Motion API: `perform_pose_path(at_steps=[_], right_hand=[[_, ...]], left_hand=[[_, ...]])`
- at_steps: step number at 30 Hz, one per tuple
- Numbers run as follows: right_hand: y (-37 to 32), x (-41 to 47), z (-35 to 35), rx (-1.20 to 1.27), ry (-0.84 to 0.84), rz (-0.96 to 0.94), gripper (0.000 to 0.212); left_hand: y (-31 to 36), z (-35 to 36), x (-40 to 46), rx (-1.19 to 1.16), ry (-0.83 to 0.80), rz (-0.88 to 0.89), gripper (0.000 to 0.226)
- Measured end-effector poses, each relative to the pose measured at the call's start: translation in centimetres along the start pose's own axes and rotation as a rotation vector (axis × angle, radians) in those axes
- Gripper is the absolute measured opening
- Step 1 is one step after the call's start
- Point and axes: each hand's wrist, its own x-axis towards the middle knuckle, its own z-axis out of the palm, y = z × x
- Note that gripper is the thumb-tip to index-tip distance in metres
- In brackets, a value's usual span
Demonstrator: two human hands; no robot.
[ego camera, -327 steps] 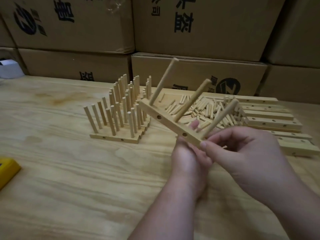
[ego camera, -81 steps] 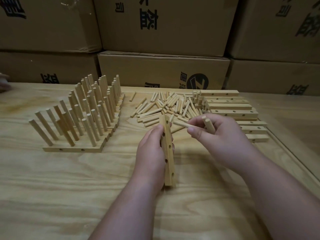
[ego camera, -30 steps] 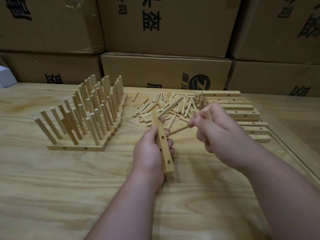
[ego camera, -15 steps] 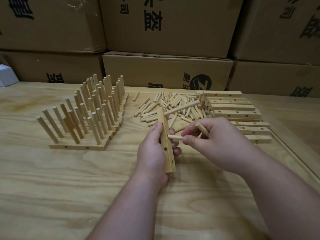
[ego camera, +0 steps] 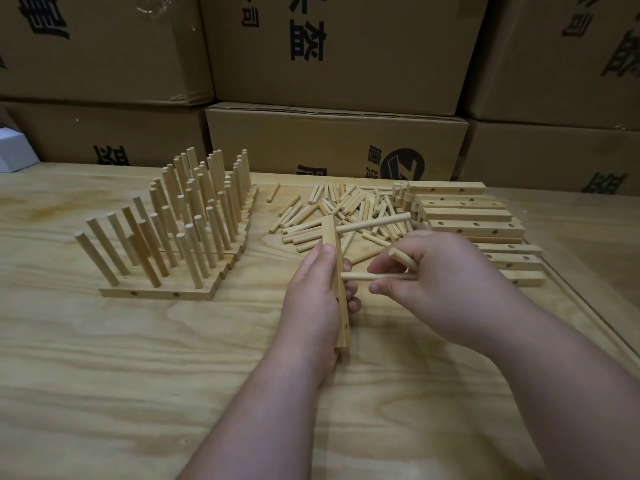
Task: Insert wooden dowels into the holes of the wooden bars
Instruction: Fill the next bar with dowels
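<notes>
My left hand [ego camera: 313, 289] grips a wooden bar [ego camera: 336, 258] held on edge, its holed face turned right. One dowel [ego camera: 374, 222] sticks out of the bar's top hole. My right hand [ego camera: 440, 282] pinches a second dowel [ego camera: 360, 276] whose tip sits at the bar's second hole, and a spare dowel [ego camera: 403, 258] is tucked in the same hand's fingers. Loose dowels [ego camera: 332, 209] lie in a pile behind the hands. Empty bars [ego camera: 467, 220] are stacked at the right.
Finished bars with upright dowels [ego camera: 180, 216] stand in rows at the left on the wooden table [ego camera: 138, 358]. Cardboard boxes [ego camera: 332, 143] wall off the back. A white box [ego camera: 14, 154] sits at the far left edge.
Since the earlier frames one dowel went into the bar's top hole. My right hand has brought a second dowel's tip up against the bar's second hole.
</notes>
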Motion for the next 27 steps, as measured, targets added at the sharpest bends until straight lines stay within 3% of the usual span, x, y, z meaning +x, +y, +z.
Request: perform_pose_path(at_steps=[8, 27], right_hand=[[0.5, -0.1, 0.6, -0.012, -0.001, -0.035, 0.002], [0.5, -0.2, 0.8, -0.021, -0.062, -0.063, 0.011]], left_hand=[[-0.2, 0.0, 0.0, 0.030, -0.018, -0.022, 0.030], [-0.4, -0.1, 0.2, 0.095, 0.002, -0.043, 0.031]])
